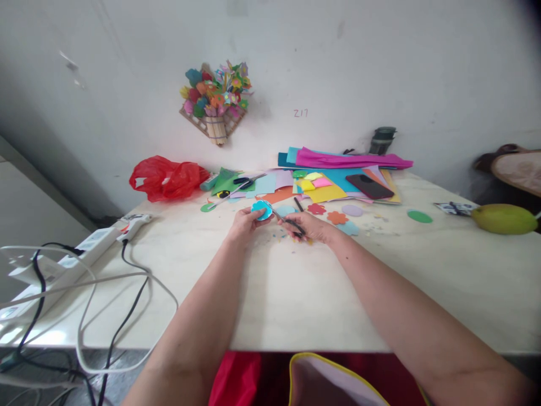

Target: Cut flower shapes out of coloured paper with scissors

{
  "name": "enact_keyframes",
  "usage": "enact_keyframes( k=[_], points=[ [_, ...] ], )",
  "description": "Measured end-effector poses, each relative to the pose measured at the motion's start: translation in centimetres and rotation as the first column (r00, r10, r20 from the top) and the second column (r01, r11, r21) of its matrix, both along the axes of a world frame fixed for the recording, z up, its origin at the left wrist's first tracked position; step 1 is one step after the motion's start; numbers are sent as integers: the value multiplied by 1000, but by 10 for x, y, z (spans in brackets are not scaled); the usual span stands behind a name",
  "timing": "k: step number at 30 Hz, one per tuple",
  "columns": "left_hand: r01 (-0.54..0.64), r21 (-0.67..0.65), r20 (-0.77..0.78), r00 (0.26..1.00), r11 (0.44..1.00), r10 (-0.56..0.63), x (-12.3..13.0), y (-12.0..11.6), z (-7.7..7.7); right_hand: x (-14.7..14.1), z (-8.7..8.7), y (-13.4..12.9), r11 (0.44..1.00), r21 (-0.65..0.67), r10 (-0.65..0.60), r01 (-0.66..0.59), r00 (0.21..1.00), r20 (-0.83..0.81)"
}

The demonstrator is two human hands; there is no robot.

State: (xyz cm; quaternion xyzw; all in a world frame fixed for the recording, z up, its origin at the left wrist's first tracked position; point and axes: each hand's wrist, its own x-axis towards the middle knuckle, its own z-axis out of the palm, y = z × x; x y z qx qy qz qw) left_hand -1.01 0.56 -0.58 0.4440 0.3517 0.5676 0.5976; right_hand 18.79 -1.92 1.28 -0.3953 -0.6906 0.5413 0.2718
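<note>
Left hand (244, 226) pinches blue flower (261, 209) by its lower edge, scissors (295, 226) apparently touching it.

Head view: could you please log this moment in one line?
left-hand grip: blue paper flower | right-hand grip: scissors | scissors: at flower's edge

Okay so on my feed it's a pale table (304, 299), using the orange paper flower (337, 217) as my marker. Red paper flower (316, 209) just left of it, lilac oval (352, 210) just right, green oval (420, 216) farther right, yellow-green fruit (505, 219) beyond that. Coloured sheets (325, 194) behind it; red plastic bag (169, 179) and white power strip (93, 242) way left.
</note>
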Motion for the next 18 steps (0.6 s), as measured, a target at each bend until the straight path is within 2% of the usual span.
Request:
enact_keyframes(
  k=[18],
  points=[
    [-54, -12, 50, 997, 998, 55, 7, -2, 4, -2, -5, 3, 1000, 31, 5, -3, 997, -81]
  ],
)
